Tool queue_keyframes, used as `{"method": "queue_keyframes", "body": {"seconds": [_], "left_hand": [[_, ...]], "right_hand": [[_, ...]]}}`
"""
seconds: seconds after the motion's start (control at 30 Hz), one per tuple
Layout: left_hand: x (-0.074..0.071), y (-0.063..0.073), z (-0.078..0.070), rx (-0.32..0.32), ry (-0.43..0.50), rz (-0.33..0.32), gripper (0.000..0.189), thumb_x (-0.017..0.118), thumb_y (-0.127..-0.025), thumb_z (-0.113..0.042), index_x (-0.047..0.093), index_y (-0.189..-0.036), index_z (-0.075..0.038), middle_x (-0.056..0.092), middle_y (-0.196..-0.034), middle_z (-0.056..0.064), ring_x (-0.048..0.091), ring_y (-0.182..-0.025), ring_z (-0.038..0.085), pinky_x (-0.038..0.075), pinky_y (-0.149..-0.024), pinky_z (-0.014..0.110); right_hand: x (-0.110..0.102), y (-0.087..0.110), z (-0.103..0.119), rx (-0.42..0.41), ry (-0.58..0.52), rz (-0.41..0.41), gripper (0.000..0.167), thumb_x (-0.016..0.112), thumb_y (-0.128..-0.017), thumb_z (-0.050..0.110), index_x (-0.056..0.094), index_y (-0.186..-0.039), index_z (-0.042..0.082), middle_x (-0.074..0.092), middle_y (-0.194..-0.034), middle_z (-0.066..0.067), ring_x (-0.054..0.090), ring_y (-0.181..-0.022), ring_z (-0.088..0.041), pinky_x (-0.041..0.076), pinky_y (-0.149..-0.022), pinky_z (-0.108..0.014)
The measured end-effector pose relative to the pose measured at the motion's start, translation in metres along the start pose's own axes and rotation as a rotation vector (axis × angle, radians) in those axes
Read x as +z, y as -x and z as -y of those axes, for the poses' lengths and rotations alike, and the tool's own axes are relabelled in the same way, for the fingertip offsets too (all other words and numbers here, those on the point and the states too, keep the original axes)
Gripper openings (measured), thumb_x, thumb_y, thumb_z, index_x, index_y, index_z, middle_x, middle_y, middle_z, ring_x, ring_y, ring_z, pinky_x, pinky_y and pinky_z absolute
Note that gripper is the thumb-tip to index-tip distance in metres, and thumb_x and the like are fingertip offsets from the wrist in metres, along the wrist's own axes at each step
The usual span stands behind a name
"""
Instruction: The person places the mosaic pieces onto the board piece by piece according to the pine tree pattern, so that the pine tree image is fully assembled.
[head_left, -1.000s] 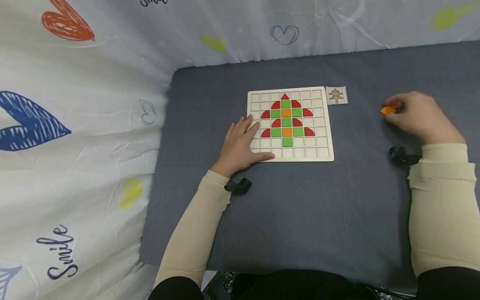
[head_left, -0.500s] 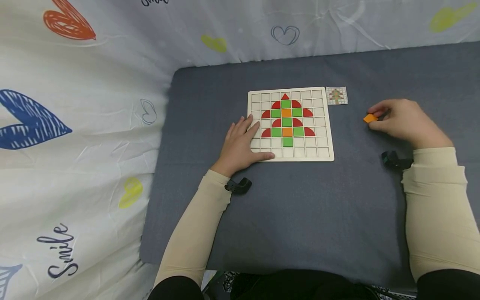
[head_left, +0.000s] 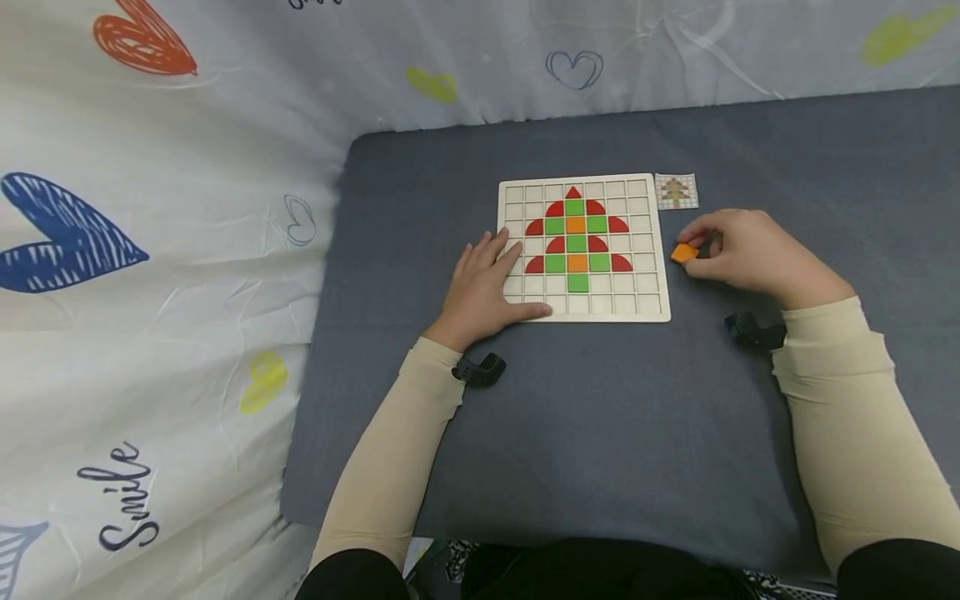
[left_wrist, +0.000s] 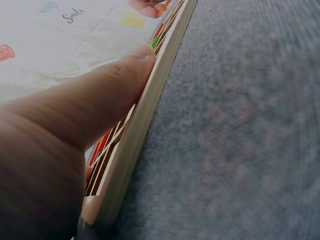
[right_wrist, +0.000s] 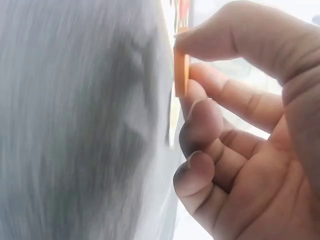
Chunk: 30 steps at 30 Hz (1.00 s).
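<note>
A wooden grid board (head_left: 645, 292) lies on the table, with red, green and orange pieces set in its cells in a tree shape. My left hand (head_left: 480, 292) rests on the board's lower left corner, fingers spread along the left edge; in the left wrist view the thumb (left_wrist: 115, 85) lies over the front rim. Just right of the board, my right hand (head_left: 746, 254) pinches an orange square tile (head_left: 684, 253) between thumb and fingers. In the right wrist view the orange tile (right_wrist: 181, 70) is seen edge-on, the other fingers curled beneath.
A small card (head_left: 677, 192) with a printed tree pattern lies against the board's upper right corner. The dark grey cloth (head_left: 585, 433) covers the table. A white curtain (head_left: 225, 250) with hearts and lettering hangs along the left and back edges.
My right hand has moved left across the table with the orange tile, coming close to the board's right edge. The left hand and the board have stayed in place.
</note>
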<state>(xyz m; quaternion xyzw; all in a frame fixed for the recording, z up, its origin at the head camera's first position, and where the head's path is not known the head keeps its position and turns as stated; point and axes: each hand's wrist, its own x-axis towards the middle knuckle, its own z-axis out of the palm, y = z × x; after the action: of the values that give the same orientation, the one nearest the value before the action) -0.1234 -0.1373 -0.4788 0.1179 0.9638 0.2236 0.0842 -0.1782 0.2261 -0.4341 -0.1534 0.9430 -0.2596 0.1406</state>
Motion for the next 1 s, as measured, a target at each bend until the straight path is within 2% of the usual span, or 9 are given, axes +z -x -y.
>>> {"method": "queue_keyframes", "body": {"seconds": [0.27, 0.43, 0.57, 0.77, 1.0], "left_hand": [[-0.001, -0.001, 0.0, 0.004, -0.003, 0.0, 0.111, 0.081, -0.079, -0.071, 0.037, -0.165, -0.016, 0.018, -0.176, 0.002, 0.005, -0.164, 0.021, -0.006, -0.131, 0.035], [-0.002, -0.001, 0.001, 0.004, -0.008, -0.006, 0.111, 0.081, -0.079, -0.072, 0.037, -0.165, -0.016, 0.019, -0.176, 0.002, 0.005, -0.164, 0.021, -0.005, -0.132, 0.036], [-0.001, -0.002, 0.001, 0.004, -0.016, -0.011, 0.111, 0.08, -0.079, -0.073, 0.038, -0.165, -0.016, 0.019, -0.176, 0.003, 0.006, -0.164, 0.021, -0.005, -0.132, 0.037], [0.002, -0.001, 0.002, 0.008, -0.025, -0.004, 0.111, 0.078, -0.079, -0.075, 0.038, -0.165, -0.016, 0.02, -0.176, 0.003, 0.007, -0.164, 0.023, -0.004, -0.132, 0.038], [0.002, 0.0, 0.001, 0.011, -0.015, -0.01, 0.111, 0.08, -0.079, -0.073, 0.038, -0.164, -0.016, 0.02, -0.176, 0.004, 0.007, -0.164, 0.022, -0.003, -0.132, 0.039]], "right_hand": [[0.015, -0.001, 0.042, -0.142, -0.008, 0.051, 0.031, 0.082, -0.084, 0.01, 0.076, -0.113, 0.003, 0.064, -0.08, -0.006, 0.052, -0.066, -0.019, 0.039, -0.053, -0.028], [0.027, -0.002, 0.063, -0.264, -0.009, 0.076, 0.028, 0.081, -0.083, 0.006, 0.078, -0.11, 0.004, 0.071, -0.093, -0.004, 0.053, -0.067, -0.016, 0.042, -0.056, -0.028], [0.038, -0.002, 0.077, -0.34, 0.003, 0.085, 0.023, 0.081, -0.083, 0.007, 0.078, -0.106, 0.004, 0.071, -0.094, -0.004, 0.052, -0.068, -0.016, 0.044, -0.061, -0.03], [0.053, -0.005, 0.09, -0.365, 0.032, 0.131, 0.017, 0.081, -0.084, 0.009, 0.079, -0.1, 0.006, 0.07, -0.092, -0.003, 0.055, -0.073, -0.018, 0.049, -0.069, -0.036], [0.062, -0.006, 0.095, -0.414, 0.046, 0.161, 0.018, 0.076, -0.085, 0.003, 0.078, -0.103, 0.004, 0.073, -0.1, -0.007, 0.064, -0.089, -0.023, 0.056, -0.085, -0.044]]}}
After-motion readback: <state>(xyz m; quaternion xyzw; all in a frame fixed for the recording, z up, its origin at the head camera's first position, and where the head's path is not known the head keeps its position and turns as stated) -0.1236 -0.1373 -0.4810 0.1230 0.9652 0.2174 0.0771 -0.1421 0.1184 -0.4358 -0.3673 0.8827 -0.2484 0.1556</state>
